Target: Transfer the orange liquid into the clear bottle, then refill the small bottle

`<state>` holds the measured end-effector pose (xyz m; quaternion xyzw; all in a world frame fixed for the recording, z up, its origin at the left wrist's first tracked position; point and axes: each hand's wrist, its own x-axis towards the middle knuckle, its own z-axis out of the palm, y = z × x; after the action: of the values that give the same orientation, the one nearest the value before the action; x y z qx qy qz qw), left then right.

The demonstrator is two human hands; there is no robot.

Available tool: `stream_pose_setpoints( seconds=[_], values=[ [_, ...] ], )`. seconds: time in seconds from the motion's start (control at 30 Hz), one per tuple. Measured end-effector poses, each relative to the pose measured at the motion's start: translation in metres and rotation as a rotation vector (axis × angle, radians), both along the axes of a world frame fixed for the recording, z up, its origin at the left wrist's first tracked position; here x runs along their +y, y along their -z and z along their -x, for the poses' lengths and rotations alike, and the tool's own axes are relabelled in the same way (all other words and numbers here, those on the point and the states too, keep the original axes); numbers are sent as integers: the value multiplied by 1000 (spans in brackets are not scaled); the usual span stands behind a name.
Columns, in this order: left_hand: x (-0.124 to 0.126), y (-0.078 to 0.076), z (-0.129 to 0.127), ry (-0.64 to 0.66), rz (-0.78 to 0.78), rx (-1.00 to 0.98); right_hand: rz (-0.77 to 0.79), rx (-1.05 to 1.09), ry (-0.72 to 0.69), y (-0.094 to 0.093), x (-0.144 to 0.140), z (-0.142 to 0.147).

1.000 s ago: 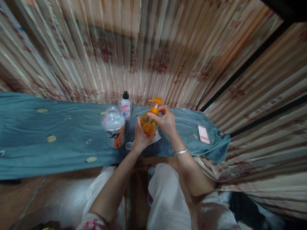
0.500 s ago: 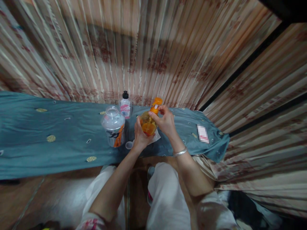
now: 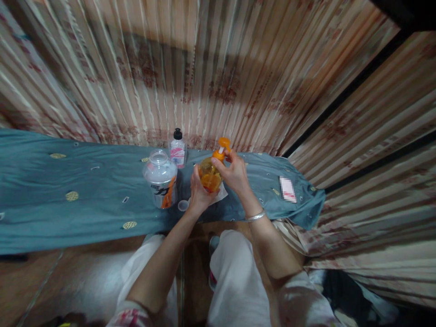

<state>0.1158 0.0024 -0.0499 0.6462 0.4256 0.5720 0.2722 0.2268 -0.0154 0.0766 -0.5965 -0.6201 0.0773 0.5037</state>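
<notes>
The orange pump bottle (image 3: 210,176) is gripped around its body by the left hand (image 3: 198,193), and its orange pump top (image 3: 222,147) is pinched by the right hand (image 3: 235,175). The see-through bottle is held tilted, just right of the big clear jar (image 3: 161,180), above the blue cloth (image 3: 68,200).

Dim, warm light; soft blur, stretched edges.

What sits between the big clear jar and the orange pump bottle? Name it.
Head view: the left hand, gripping the pump bottle. By the jar, only blue cloth and a small clear cap, lower down.
</notes>
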Motion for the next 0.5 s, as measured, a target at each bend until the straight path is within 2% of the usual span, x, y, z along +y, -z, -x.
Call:
stream_pose_setpoints(
  seconds=[0.1,0.3,0.37,0.5],
  values=[
    [0,-1,0,3,3,0,2,-21,-52,0,-2,1],
    [0,-1,-1,3,11,1,1,6,91,2,3,4],
    [0,-1,-1,4,8,-7,-2,18,42,4,5,2],
    [-1,-2,0,2,3,10,32,45,-155,5,6,-1]
  ],
)
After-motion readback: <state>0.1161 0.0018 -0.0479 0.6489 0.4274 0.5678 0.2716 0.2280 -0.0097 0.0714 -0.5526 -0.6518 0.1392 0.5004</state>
